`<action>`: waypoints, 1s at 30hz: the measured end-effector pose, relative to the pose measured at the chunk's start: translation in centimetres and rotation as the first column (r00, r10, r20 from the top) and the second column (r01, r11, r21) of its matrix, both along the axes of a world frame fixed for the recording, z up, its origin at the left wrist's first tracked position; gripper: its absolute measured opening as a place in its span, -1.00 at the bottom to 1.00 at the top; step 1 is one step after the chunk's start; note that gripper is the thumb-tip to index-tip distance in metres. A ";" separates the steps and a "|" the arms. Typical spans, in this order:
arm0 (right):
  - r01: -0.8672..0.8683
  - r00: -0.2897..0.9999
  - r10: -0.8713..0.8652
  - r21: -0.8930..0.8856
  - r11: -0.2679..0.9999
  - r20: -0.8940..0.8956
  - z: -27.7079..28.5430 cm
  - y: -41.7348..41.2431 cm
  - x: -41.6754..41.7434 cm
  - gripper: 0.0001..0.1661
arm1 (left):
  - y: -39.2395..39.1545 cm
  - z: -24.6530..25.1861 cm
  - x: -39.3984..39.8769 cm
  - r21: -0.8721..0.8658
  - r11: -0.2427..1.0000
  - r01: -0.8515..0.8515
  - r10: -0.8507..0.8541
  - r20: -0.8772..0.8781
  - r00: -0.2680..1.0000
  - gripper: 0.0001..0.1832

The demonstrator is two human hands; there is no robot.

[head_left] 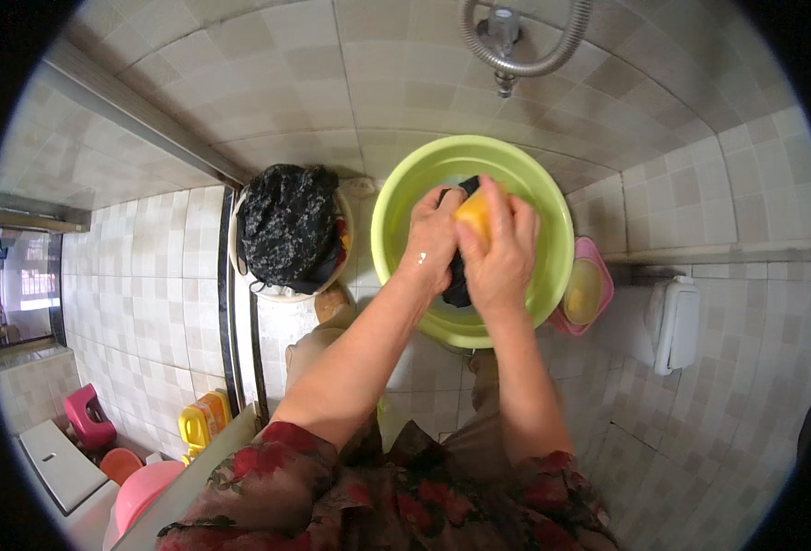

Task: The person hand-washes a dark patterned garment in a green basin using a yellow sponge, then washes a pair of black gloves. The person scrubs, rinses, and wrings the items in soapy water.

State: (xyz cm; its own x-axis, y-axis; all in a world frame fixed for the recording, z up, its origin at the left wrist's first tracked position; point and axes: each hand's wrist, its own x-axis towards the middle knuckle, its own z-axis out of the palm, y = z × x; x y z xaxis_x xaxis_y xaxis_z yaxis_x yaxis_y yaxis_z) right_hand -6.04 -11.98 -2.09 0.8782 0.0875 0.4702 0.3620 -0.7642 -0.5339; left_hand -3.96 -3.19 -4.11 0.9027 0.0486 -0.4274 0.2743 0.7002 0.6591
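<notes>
A lime-green plastic basin (385, 241) with water in it sits on the tiled floor before me. Over its middle, my left hand (433, 237) grips a dark wet cloth (456, 286), part of which hangs down toward the water. My right hand (505, 248) holds a yellow-orange block (473, 212), which looks like a bar of laundry soap, against the cloth by my left fingers. The right hand and the block are slightly blurred. Small spots of white foam lie on the back of my left wrist.
Left of the basin, a white tub (292, 296) is heaped with dark patterned clothes (288, 227). A pink soap dish (606, 275) stands right of it, near a white lidded bin (677, 327). A metal shower hose (550, 65) loops from the wall. Beyond the door track lies a yellow container (202, 417).
</notes>
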 end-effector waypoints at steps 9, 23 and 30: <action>0.080 0.825 0.411 0.798 0.597 -0.389 -1.6 -5.8 1.4 -0.55 | 1.8 2.5 0.1 -0.285 0.896 0.340 -0.354 0.000 0.935 -0.78; 0.453 0.663 0.631 0.887 0.091 -0.403 -0.2 -5.5 -0.6 -0.39 | 2.5 3.6 0.5 0.344 0.903 0.259 -0.375 0.332 0.866 -0.23; 0.208 0.805 0.528 0.963 0.171 -0.268 1.7 -5.4 -0.2 -0.34 | 1.2 1.1 0.5 0.242 0.861 0.448 -0.322 -0.422 0.848 -0.18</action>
